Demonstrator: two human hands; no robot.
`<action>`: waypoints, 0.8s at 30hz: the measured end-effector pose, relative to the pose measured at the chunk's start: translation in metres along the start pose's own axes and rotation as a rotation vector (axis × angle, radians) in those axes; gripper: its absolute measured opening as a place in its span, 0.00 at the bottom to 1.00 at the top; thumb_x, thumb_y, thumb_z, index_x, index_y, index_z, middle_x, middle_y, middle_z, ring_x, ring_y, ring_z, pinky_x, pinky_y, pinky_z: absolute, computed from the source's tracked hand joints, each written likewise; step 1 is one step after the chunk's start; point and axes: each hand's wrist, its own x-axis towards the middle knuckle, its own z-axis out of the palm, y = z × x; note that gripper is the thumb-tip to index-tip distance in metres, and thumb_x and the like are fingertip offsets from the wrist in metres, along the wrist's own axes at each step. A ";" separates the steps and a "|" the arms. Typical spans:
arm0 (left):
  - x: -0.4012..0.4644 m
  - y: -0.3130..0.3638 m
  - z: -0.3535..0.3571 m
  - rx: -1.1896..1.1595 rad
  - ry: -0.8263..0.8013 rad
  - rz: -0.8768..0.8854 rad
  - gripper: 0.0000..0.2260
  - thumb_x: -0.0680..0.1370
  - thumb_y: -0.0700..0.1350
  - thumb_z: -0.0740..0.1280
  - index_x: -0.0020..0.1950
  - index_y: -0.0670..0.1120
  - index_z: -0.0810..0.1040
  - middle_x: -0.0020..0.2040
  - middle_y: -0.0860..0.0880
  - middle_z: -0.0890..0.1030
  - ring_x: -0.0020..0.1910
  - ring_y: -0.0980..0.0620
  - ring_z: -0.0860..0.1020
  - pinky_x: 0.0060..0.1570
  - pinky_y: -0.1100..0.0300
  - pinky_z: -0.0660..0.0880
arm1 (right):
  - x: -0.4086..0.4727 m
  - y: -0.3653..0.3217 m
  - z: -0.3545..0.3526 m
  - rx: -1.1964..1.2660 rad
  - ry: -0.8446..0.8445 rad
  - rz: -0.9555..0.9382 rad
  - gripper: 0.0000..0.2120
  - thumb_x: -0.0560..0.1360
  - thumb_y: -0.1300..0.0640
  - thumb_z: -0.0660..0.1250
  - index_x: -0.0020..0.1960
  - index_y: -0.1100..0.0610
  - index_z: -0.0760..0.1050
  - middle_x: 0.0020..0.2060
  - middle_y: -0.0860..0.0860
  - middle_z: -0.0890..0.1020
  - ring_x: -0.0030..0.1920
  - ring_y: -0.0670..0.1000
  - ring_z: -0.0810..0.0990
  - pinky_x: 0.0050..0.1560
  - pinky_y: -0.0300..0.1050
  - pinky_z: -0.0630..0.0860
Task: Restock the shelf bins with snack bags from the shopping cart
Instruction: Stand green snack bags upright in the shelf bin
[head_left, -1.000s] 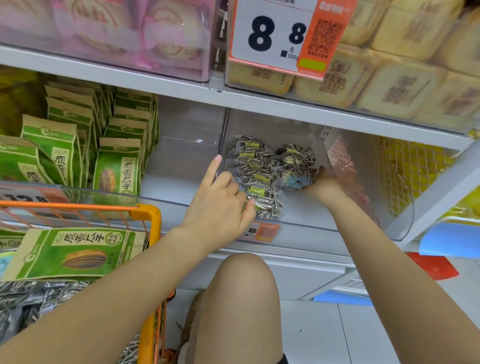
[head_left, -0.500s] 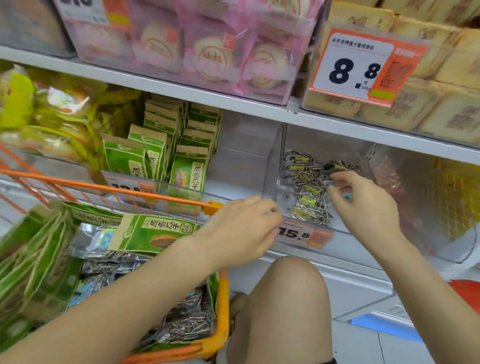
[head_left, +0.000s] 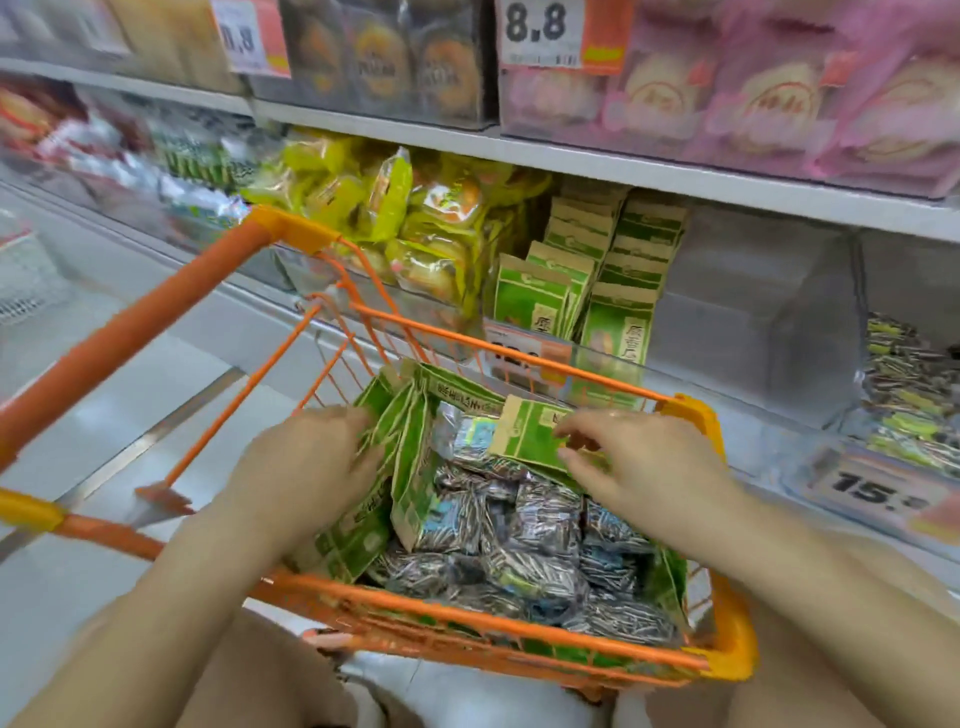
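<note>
Since the earlier frame, both hands have left the shelf bin and now sit over the orange shopping cart (head_left: 332, 608), which fills the lower centre of the view. The left hand (head_left: 306, 467), at about 9 o'clock of the cart load, rests against a stack of upright green paper snack bags (head_left: 400, 441); its fingers are bent onto the bag tops, though motion blur leaves it unclear whether they actually grip. The right hand (head_left: 639, 462), at about 2 o'clock of the load, has loosely spread fingers over a flat-lying green bag (head_left: 524, 431), touching it without a closed hold. Silver striped sunflower-seed bags (head_left: 524, 551) fill the cart floor. On the shelf at 1 o'clock stand matching green bags in a clear bin (head_left: 613, 291). At 3 o'clock, a second bin holds silver seed bags (head_left: 904, 384) above a price tag (head_left: 878, 491) reading 15.
</note>
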 end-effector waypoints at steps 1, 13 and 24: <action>-0.002 -0.006 0.000 -0.009 -0.004 -0.025 0.14 0.78 0.54 0.60 0.61 0.51 0.75 0.55 0.48 0.80 0.54 0.46 0.78 0.48 0.52 0.77 | 0.008 -0.008 0.003 0.021 -0.023 -0.016 0.15 0.80 0.43 0.56 0.63 0.44 0.73 0.54 0.43 0.81 0.55 0.49 0.80 0.47 0.45 0.76; 0.005 0.048 0.016 0.226 -0.196 -0.083 0.22 0.78 0.60 0.61 0.31 0.47 0.65 0.29 0.52 0.68 0.31 0.51 0.71 0.33 0.60 0.69 | 0.039 0.000 0.047 0.138 -0.073 0.103 0.12 0.79 0.48 0.59 0.61 0.46 0.75 0.53 0.45 0.82 0.53 0.49 0.79 0.49 0.49 0.78; -0.002 0.024 -0.042 -1.461 0.130 -0.431 0.09 0.71 0.48 0.68 0.44 0.45 0.84 0.48 0.45 0.84 0.41 0.51 0.80 0.40 0.54 0.73 | 0.027 -0.009 0.040 0.394 0.040 -0.146 0.47 0.67 0.34 0.70 0.75 0.34 0.43 0.74 0.33 0.51 0.75 0.40 0.52 0.73 0.43 0.55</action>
